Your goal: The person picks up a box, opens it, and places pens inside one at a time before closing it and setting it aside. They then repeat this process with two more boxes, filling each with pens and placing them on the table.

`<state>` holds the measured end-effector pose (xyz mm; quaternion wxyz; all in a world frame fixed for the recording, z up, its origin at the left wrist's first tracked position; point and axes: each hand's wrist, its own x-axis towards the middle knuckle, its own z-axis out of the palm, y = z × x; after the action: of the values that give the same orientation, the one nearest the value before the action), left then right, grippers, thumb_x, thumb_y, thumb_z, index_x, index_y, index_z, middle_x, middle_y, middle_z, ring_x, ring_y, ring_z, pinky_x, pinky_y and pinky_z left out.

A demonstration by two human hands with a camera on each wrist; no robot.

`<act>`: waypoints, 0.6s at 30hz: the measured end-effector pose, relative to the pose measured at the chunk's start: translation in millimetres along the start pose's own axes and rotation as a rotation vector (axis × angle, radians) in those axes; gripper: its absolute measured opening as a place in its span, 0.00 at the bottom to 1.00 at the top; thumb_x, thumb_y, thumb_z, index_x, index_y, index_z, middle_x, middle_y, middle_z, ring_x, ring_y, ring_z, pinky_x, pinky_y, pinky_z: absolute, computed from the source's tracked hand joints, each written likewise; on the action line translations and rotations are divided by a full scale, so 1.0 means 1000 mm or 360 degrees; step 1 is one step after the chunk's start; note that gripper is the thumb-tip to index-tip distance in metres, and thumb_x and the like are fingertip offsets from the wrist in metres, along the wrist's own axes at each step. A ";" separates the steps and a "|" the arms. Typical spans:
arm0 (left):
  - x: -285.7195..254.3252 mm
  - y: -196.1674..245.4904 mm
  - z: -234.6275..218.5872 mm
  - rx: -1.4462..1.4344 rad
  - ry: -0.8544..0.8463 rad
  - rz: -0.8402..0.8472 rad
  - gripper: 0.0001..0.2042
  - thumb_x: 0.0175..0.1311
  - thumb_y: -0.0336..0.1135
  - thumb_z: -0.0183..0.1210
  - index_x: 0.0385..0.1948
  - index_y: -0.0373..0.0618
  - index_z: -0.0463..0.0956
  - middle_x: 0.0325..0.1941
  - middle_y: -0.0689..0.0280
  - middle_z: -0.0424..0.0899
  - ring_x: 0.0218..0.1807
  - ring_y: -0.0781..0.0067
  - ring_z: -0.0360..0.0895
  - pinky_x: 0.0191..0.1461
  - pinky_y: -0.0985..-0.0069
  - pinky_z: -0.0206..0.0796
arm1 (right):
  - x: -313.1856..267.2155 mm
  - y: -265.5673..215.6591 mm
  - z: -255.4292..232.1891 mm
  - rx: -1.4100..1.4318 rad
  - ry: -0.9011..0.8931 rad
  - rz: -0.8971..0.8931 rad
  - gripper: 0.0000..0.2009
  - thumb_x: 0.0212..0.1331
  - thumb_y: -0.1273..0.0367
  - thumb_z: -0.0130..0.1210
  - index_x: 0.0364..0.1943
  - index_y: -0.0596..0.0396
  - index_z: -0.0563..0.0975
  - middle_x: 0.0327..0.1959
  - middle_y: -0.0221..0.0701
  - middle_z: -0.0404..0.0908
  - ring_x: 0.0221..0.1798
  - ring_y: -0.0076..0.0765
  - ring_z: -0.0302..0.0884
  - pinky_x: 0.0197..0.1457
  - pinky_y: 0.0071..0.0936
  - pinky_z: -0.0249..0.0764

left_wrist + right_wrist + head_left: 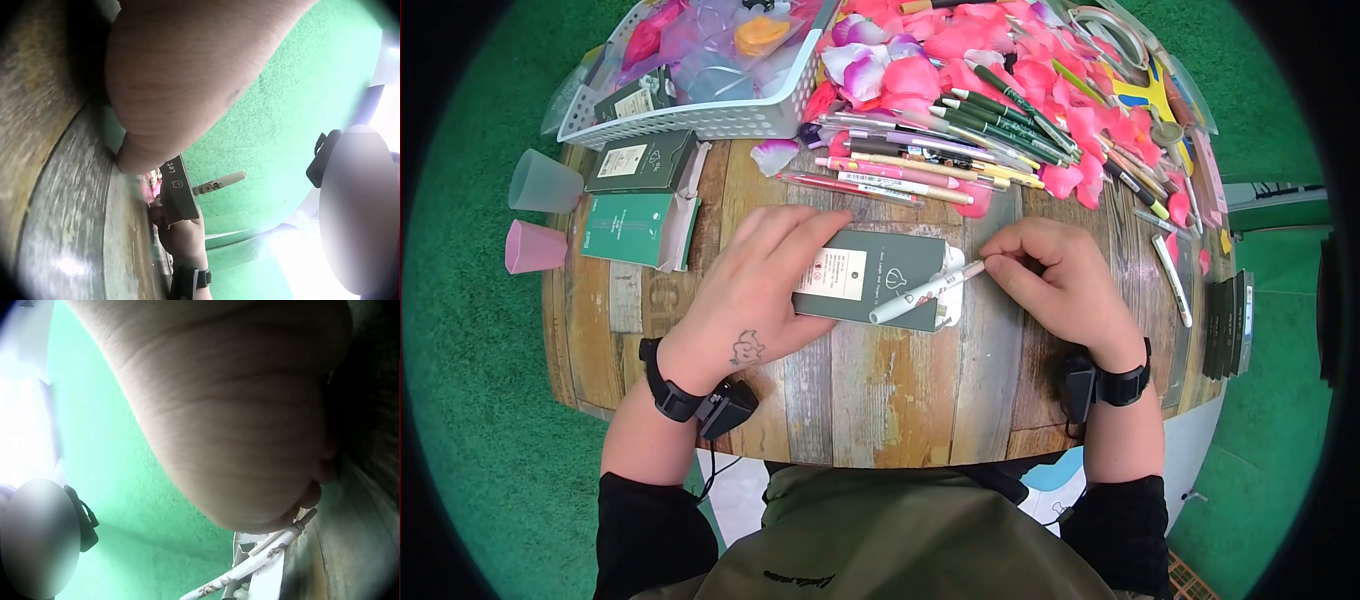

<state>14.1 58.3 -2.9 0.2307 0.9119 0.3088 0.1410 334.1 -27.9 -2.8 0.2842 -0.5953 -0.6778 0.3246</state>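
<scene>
A dark green-grey box (870,270) with a white label lies near the middle of the table, its right end open with white flaps. My left hand (755,290) grips its left part, thumb at the near edge and fingers at the far edge. Thumb and forefinger of my right hand (1060,285) pinch one end of a white patterned pen (927,292), which slants over the box's right end. The left wrist view shows the box (179,190) with the pen (220,183) beyond it. In the right wrist view the pen (250,562) crosses white flaps below my palm (231,425).
Behind the box lie a row of pens (910,180) and pink petals (1010,75). A white basket (740,122) holds mesh bags at the back left. Two more boxes (625,230) and two cups (537,247) stand left. A loose pen (1172,282) lies right, near dark boxes (1228,325).
</scene>
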 end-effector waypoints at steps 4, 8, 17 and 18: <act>0.000 -0.001 0.001 -0.0002 0.0004 0.0000 0.41 0.42 0.29 0.75 0.68 0.44 0.73 0.63 0.53 0.77 0.66 0.44 0.72 0.71 0.56 0.67 | 0.000 -0.003 0.002 -0.0025 0.0004 -0.0014 0.05 0.63 0.71 0.64 0.39 0.57 0.85 0.30 0.39 0.82 0.32 0.44 0.82 0.38 0.36 0.76; -0.001 -0.001 0.001 0.0009 -0.0003 -0.0006 0.41 0.42 0.29 0.75 0.68 0.44 0.73 0.64 0.53 0.77 0.67 0.44 0.72 0.72 0.56 0.66 | 0.000 -0.002 0.003 -0.0045 0.0014 -0.0040 0.06 0.63 0.71 0.64 0.39 0.57 0.85 0.31 0.39 0.83 0.33 0.45 0.82 0.39 0.37 0.76; -0.001 0.001 0.000 0.0010 -0.0018 -0.0011 0.42 0.41 0.29 0.75 0.68 0.44 0.73 0.64 0.53 0.77 0.68 0.44 0.72 0.73 0.55 0.66 | 0.000 -0.002 0.003 -0.0073 0.0009 -0.0059 0.05 0.64 0.71 0.63 0.40 0.57 0.85 0.31 0.40 0.82 0.33 0.47 0.82 0.39 0.38 0.76; 0.000 0.001 0.000 0.0009 -0.0020 -0.0013 0.42 0.41 0.29 0.75 0.68 0.44 0.73 0.64 0.53 0.77 0.68 0.44 0.72 0.73 0.55 0.65 | 0.000 -0.002 0.004 -0.0070 0.0010 -0.0057 0.05 0.64 0.71 0.63 0.40 0.57 0.85 0.31 0.40 0.82 0.33 0.47 0.81 0.39 0.38 0.76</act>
<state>13.9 57.8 -2.3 0.2307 0.9121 0.3114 0.1334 330.1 -28.3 -3.5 0.2789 -0.5902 -0.6944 0.3026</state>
